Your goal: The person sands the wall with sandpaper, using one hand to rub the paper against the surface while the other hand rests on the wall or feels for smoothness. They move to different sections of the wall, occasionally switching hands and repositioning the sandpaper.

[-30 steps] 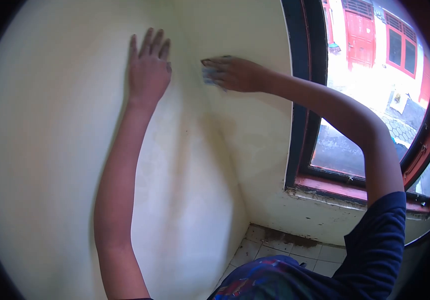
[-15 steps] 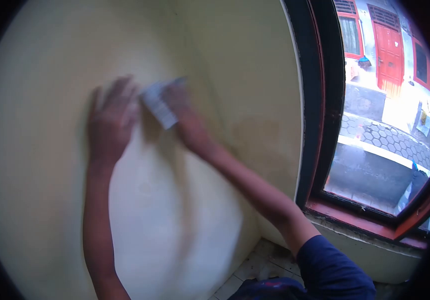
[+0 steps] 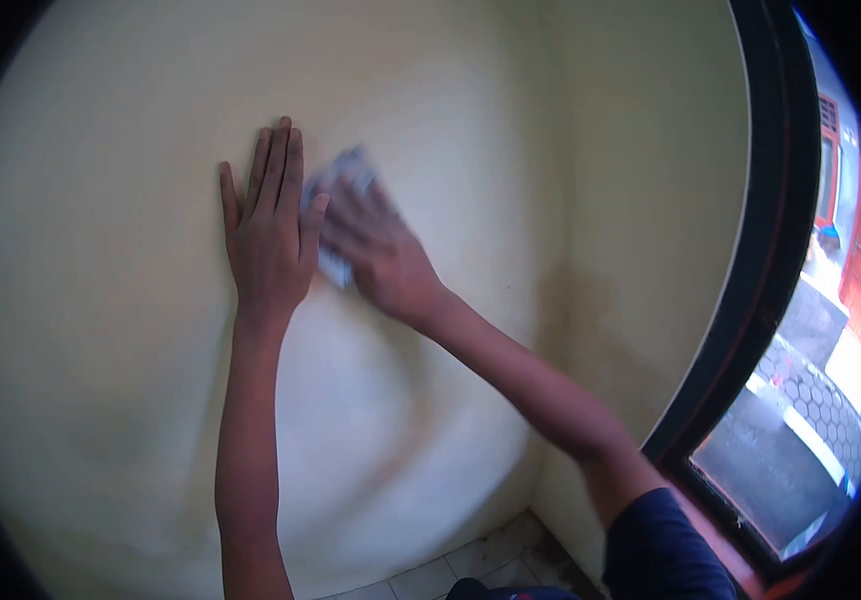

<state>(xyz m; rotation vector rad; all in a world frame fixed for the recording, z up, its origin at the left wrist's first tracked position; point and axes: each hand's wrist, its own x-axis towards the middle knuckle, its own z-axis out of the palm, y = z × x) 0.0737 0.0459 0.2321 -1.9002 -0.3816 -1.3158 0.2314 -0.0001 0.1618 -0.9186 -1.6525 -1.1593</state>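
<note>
My left hand [image 3: 273,235] lies flat on the cream wall [image 3: 131,330], fingers stretched upward, with nothing in it. Just to its right, my right hand [image 3: 381,250] presses a pale grey-white folded sheet [image 3: 353,165] against the same wall. Motion blurs the sheet, and the fingers cover much of it. Its left edge comes close beside my left thumb.
A wall corner runs down right of my hands, with a brownish stain [image 3: 576,300] on the adjoining wall. Farther right is a dark-framed window [image 3: 786,250] onto a paved street. Floor tiles [image 3: 426,580] show at the bottom.
The view has turned left, so the window sits farther right. My right hand has moved the sheet across the wall; its fingers are more spread over it. My left hand stays on the wall.
</note>
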